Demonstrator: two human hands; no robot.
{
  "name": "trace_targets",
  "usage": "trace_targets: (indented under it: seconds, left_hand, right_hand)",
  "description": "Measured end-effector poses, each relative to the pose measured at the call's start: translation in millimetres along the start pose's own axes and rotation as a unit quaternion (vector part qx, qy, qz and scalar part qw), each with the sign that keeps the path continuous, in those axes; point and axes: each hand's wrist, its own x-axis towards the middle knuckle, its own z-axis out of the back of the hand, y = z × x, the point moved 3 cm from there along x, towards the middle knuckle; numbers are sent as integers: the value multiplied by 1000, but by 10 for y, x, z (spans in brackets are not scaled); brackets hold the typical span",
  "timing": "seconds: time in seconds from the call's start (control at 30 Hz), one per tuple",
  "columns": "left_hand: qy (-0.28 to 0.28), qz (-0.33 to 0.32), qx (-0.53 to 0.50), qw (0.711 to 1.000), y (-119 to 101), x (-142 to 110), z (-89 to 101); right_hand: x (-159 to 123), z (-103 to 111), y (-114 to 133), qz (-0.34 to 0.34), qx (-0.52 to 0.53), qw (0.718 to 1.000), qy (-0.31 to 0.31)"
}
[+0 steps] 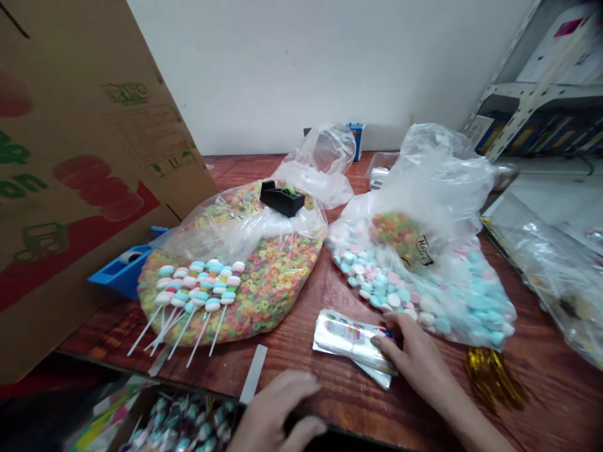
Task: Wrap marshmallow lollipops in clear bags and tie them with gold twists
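My right hand (417, 355) grips the edge of a stack of silver foil packets (349, 342) lying on the wooden table (325, 389). My left hand (277, 411) rests at the table's near edge, holding nothing I can see, beside a flat silver strip (253, 375). Several pastel candy lollipops on white sticks (195, 292) lie on a clear bag of coloured cereal rings (277, 282). Beyond my right hand sits a clear bag of pale blue, pink and white round candies (464, 301). Gold tinsel twist ties (492, 378) lie to its right.
A black tape dispenser (281, 198) sits on the cereal bag, and a blue dispenser (123, 271) lies left of it. A large cardboard box (80, 169) stands at left. Below the near edge, a box holds wrapped lollipops (186, 424). Shelving (537, 107) stands at right.
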Motion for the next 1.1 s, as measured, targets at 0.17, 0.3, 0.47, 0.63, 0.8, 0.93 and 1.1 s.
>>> trace_targets:
  seconds: [0.17, 0.3, 0.47, 0.63, 0.8, 0.93, 1.1]
  left_hand:
    - [64, -100, 126, 985, -300, 682, -638]
    - [40, -52, 150, 986, -208, 847, -822]
    - [-95, 10, 99, 991, -218, 666, -834]
    - [15, 122, -437, 891, -609, 546, -1100]
    - [-25, 214, -726, 653, -871, 769, -1110]
    - [-109, 310, -683, 652, -793, 851, -1066]
    - [-136, 316, -648, 680, -762, 800, -1097]
  right_hand:
    - [-6, -40, 13, 44, -51, 997, -30]
    - [3, 97, 62, 80, -104, 987, -88]
    - [-82, 611, 286, 127, -96, 965, -208]
    - [-160, 933, 461, 33, 120, 974, -189]
    - [-208, 772, 433, 1, 288, 955, -74]
    - [-243, 582, 321, -118, 471, 872, -61]
    - [-261, 495, 406, -125, 487, 864, 12]
